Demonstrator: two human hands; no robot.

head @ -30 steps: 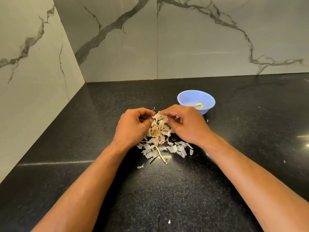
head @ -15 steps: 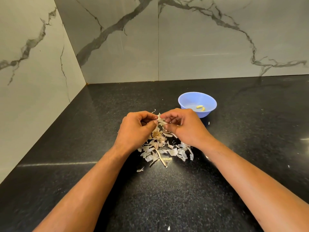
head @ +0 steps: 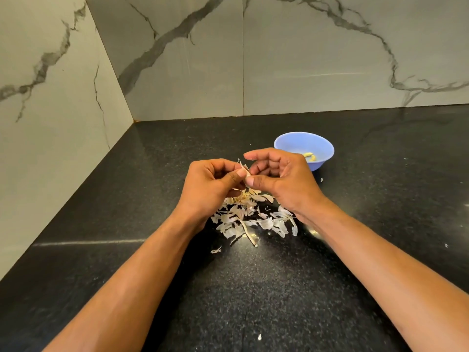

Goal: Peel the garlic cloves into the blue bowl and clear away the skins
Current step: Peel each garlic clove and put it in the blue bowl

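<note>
The left hand [head: 213,184] is raised just above the counter [head: 106,212], its fingers curled and its thumb pressed against a garlic clove [head: 244,171] with papery skin sticking up from it. The right hand [head: 281,179] meets it at 3 o'clock, thumb tip on the same clove, forefinger arched over and the other fingers curled in; both hands pinch the clove between them. How much skin is left on the clove cannot be told, since the thumbs cover most of it.

Below the hands, at 6 o'clock, a heap of skins [head: 250,219] lies on the counter, partly hidden under both wrists, with a stray flake [head: 216,250] just off it at 7 o'clock. The blue bowl [head: 299,143] stands at 1 o'clock from the hands, its near rim hidden behind the right hand, and holds peeled cloves [head: 310,156]. A few white crumbs [head: 321,179] lie at the bowl's 5 o'clock.

The counter is black speckled stone with a glossy shine. It runs into a corner of grey marble-look wall panels [head: 330,59] with dark veins.
</note>
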